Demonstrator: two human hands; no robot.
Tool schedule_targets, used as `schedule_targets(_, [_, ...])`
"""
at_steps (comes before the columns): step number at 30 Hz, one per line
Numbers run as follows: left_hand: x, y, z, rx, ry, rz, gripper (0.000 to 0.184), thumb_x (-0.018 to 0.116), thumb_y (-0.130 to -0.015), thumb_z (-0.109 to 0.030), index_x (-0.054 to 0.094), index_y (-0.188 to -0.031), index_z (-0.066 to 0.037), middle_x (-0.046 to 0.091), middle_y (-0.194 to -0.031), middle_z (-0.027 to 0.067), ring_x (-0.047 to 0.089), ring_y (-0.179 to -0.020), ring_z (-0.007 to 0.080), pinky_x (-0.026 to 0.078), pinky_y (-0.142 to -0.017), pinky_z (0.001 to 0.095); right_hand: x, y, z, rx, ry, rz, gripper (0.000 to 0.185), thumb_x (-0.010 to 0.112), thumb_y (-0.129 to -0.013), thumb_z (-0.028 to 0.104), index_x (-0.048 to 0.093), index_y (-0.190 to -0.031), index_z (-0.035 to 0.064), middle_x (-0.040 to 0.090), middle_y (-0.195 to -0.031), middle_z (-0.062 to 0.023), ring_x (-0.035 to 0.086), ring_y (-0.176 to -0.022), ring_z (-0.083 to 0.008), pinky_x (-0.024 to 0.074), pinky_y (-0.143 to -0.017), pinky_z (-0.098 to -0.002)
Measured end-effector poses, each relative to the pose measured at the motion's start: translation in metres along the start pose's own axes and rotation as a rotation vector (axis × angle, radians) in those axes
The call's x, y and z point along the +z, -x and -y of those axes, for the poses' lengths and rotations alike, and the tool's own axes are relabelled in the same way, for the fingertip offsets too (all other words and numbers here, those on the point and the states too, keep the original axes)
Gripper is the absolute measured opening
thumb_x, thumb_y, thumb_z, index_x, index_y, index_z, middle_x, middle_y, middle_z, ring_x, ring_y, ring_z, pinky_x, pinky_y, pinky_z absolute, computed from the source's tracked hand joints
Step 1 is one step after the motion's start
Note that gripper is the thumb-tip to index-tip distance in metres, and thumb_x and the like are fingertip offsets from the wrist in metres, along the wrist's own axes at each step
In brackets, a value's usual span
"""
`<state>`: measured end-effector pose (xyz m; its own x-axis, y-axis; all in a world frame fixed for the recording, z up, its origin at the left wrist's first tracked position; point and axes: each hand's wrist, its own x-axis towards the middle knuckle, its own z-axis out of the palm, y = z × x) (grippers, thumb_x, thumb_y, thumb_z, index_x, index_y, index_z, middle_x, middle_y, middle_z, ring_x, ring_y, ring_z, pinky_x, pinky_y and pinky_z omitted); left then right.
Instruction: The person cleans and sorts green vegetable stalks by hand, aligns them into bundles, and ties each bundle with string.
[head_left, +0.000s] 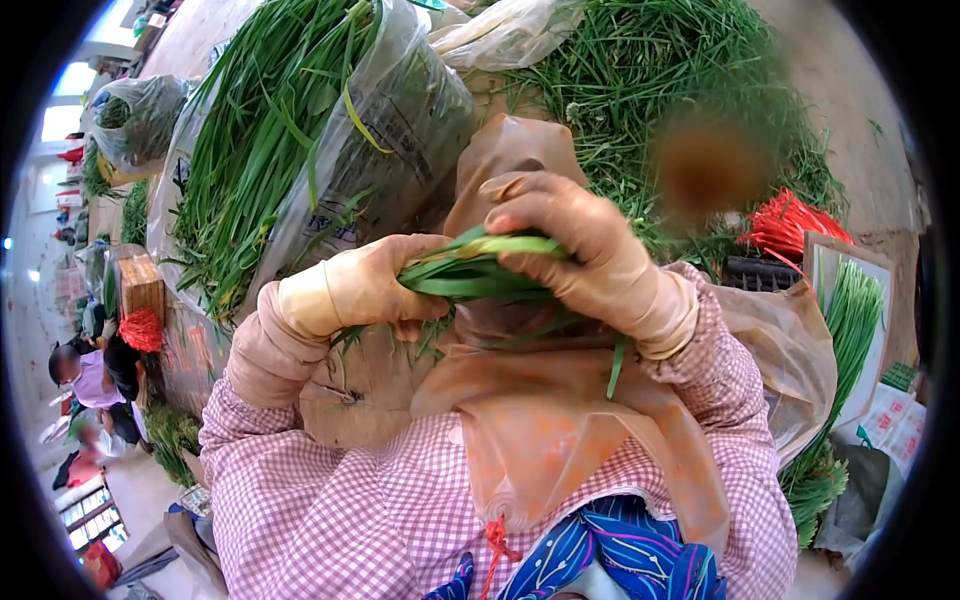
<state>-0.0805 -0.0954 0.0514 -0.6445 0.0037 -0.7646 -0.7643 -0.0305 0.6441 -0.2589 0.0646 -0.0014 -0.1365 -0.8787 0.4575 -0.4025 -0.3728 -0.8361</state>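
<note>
Over the lap, I can see both hands closed on a small bundle of flat, glossy green leaves (480, 268), held crosswise with a few blades trailing loose beneath. The left hand (375, 280), in a thin, wrinkled cream glove, wraps one end; its grip is narrow, folded around the leaves. The right hand (585, 245), gloved the same way, pinches the other end between thumb and bent fingers, a yellowish blade lying across the leaves just beside them.

Beneath the hands spreads a translucent, brownish plastic apron (560, 430), creased and filmy, over a pink-and-white checked cotton garment (330, 500). A knotted red cord (498, 540) sits at the apron's edge, near a shiny blue patterned cloth (640, 550).

Beyond the left hand, a crinkled clear plastic bag with dark printing (390, 150) leans beside long, ribbon-like green leaves (250, 140). Farther off on the right sprawls a tangled heap of thin green leaves (660, 70), with a tuft of bright red plastic strands (795, 222) near its edge. Slim pale-green stalks (850, 310) lie on a white board. Well away to the left, a person in a lilac top (98, 380) is near another red tuft (141, 330).
</note>
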Motion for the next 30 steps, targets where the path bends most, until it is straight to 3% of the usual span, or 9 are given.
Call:
schedule_targets(4, [-0.001,-0.003,0.002,-0.027,-0.095,-0.015,0.054,0.066,-0.082,-0.004,0.049,-0.133,-0.005,0.061,-0.081,-0.0011,0.051,-0.053,0.0050,0.044,-0.049,0.0220,-0.013,0.012,-0.003,0.315,-0.489,-0.255,0.016,0.062,-0.094,0.017,0.061,-0.101,0.0020,0.065,-0.090,-0.0052,0.063,-0.085,-0.0148,0.0497,-0.078,-0.0266])
schedule_targets(6, [-0.001,0.000,0.002,-0.023,-0.096,-0.021,0.055,0.068,-0.082,-0.004,0.049,-0.133,-0.006,0.065,-0.090,0.0002,0.053,-0.060,0.0057,0.045,-0.052,0.0224,-0.022,0.013,-0.003,0.472,-0.692,-0.461,0.020,0.058,-0.097,0.024,0.060,-0.098,0.0041,0.064,-0.077,-0.0064,0.062,-0.068,-0.0142,0.0511,-0.069,-0.0264])
schedule_targets(10, [-0.013,-0.015,0.046,0.145,-0.024,0.014,0.055,0.071,-0.084,-0.007,0.048,-0.134,-0.007,0.067,-0.102,0.0024,0.055,-0.073,0.0054,0.044,-0.059,0.0211,-0.041,0.024,-0.023,0.400,-0.966,-0.574,0.029,0.052,-0.100,0.032,0.057,-0.104,0.0041,0.060,-0.065,-0.0036,0.046,-0.044,-0.0104,0.0407,-0.045,-0.0279])
schedule_targets(14, [-0.009,-0.019,0.047,0.123,0.106,0.073,0.061,0.077,-0.081,-0.018,0.048,-0.134,-0.008,0.066,-0.099,0.0006,0.052,-0.071,0.0053,0.042,-0.058,0.0203,-0.033,0.018,0.000,0.422,-0.698,-0.455,0.045,0.053,-0.096,0.046,0.058,-0.110,0.0039,0.059,-0.068,0.0002,0.050,-0.057,-0.0047,0.0355,-0.049,-0.0197])
schedule_targets(15, [-0.005,-0.019,0.045,0.184,0.167,0.079,0.062,0.078,-0.081,-0.020,0.048,-0.134,-0.008,0.066,-0.097,-0.0001,0.051,-0.070,0.0053,0.041,-0.057,0.0204,-0.030,0.015,0.002,0.366,-0.742,-0.413,0.044,0.065,-0.090,0.043,0.060,-0.111,0.0045,0.058,-0.072,0.0010,0.051,-0.063,-0.0039,0.0373,-0.054,-0.0183])
schedule_targets(18, [-0.003,-0.014,0.048,0.142,0.159,0.036,0.058,0.077,-0.081,-0.020,0.050,-0.131,-0.007,0.065,-0.097,-0.0003,0.052,-0.072,0.0062,0.043,-0.060,0.0223,-0.027,-0.003,0.023,0.467,-0.123,-0.085,0.044,0.079,-0.077,0.024,0.062,-0.113,0.0042,0.055,-0.072,-0.0020,0.052,-0.065,-0.0104,0.0436,-0.061,-0.0233])
schedule_targets(21, [-0.002,-0.016,0.061,0.206,0.053,-0.016,0.051,0.074,-0.083,-0.012,0.051,-0.128,-0.006,0.064,-0.099,0.0001,0.054,-0.078,0.0084,0.046,-0.065,0.0251,-0.011,-0.015,0.018,0.512,-0.059,0.133,0.031,0.075,-0.079,0.020,0.068,-0.106,0.0056,0.065,-0.079,-0.0080,0.059,-0.073,-0.0138,0.0481,-0.067,-0.0290])
schedule_targets(24, [0.001,-0.012,0.062,0.248,-0.008,-0.059,0.048,0.070,-0.084,-0.005,0.051,-0.128,-0.005,0.063,-0.102,0.0004,0.054,-0.082,0.0103,0.047,-0.071,0.0275,-0.006,-0.014,0.011,0.382,0.016,0.127,0.021,0.072,-0.083,0.017,0.070,-0.101,0.0061,0.067,-0.082,-0.0098,0.062,-0.077,-0.0140,0.0487,-0.070,-0.0289])
schedule_targets(30, [0.007,-0.013,0.064,0.326,0.011,-0.062,0.047,0.064,-0.084,-0.001,0.050,-0.129,-0.006,0.061,-0.102,0.0017,0.053,-0.084,0.0115,0.047,-0.073,0.0297,-0.036,-0.003,-0.001,0.531,-0.386,-0.278,0.022,0.063,-0.094,0.017,0.060,-0.109,0.0017,0.064,-0.086,-0.0015,0.060,-0.086,-0.0091,0.0500,-0.075,-0.0245])
